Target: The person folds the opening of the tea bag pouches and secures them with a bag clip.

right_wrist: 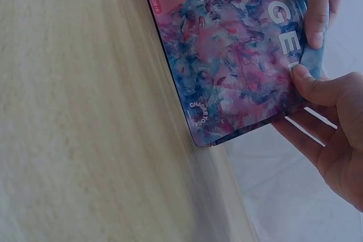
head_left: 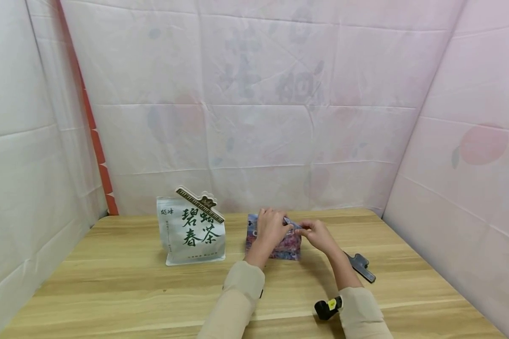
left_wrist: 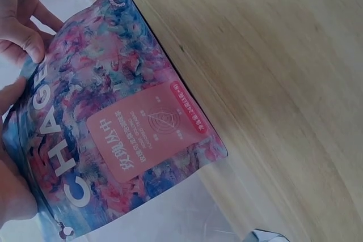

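A pink and blue patterned pouch (head_left: 286,247) with CHAGEE lettering stands on the wooden table. My left hand (head_left: 271,227) grips its top edge, thumb on the front in the right wrist view. At the upper right corner, my right hand (head_left: 318,234) pinches the pouch's top, its thumb (right_wrist: 312,86) on the lettered face and its other fingers behind. In the head view, the top edge looks folded between the two hands. My left hand hides part of the pouch's front there.
A white tea bag (head_left: 195,245) with green characters stands to the left, a wide clip (head_left: 200,203) slanted across its top. A dark grey clip (head_left: 362,267) lies right of my right forearm. Beside the right sleeve is a black object (head_left: 324,309) with a yellow label. Fabric walls (head_left: 254,136) surround the table.
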A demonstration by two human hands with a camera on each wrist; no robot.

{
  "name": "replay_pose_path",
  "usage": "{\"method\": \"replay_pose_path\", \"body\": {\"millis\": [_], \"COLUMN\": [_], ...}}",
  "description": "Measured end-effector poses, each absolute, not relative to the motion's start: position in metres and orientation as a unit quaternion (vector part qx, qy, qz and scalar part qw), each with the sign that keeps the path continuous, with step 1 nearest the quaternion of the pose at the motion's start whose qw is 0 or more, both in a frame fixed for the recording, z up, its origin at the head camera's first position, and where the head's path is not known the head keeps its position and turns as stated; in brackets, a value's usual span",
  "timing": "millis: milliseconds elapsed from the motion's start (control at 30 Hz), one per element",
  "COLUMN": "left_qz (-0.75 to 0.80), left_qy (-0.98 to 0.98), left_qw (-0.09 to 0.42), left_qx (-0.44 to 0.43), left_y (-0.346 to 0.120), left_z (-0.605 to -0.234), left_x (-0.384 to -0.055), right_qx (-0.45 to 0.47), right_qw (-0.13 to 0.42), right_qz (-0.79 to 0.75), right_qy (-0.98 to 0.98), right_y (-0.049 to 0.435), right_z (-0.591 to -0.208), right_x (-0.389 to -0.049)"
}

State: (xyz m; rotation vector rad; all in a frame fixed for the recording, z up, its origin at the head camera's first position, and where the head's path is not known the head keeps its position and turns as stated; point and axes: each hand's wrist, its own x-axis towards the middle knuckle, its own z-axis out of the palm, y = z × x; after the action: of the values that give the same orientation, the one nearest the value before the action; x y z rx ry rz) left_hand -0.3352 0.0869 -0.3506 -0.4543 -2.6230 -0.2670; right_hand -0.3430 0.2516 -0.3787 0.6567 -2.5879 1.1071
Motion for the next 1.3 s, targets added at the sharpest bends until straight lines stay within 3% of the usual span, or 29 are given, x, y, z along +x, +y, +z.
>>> {"method": "replay_pose_path", "body": {"millis": [467,700,1033,1300], "left_qz": [-0.081,-0.087,-0.109,-0.165], "left_qy": [-0.961,-0.96,-0.953,-0.937], "left_qw": [0.212,0.214,0.219,0.207], "left_qx": [-0.156,-0.155,-0.179,-0.227], "left_y": [0.089,0.089,0.086,0.077], "left_z": [-0.352,-0.353,-0.353,-0.349], "left_x": [-0.337,-0.339,-0.34,-0.338], "right_qx": [0.234,0.253,0.221,0.217], "right_qw": [0.095,0.067,0.118,0.115], "right_qz": [0.368,0.442,0.428,0.427], "right_qy": [-0.895,-0.858,-0.869,-0.87], "right_y": [0.253,0.253,0.244,0.244], "right_z": [-0.373,-0.365,-0.365,-0.365], "right_x": [-0.341,-0.338,-0.339,-0.34]}}
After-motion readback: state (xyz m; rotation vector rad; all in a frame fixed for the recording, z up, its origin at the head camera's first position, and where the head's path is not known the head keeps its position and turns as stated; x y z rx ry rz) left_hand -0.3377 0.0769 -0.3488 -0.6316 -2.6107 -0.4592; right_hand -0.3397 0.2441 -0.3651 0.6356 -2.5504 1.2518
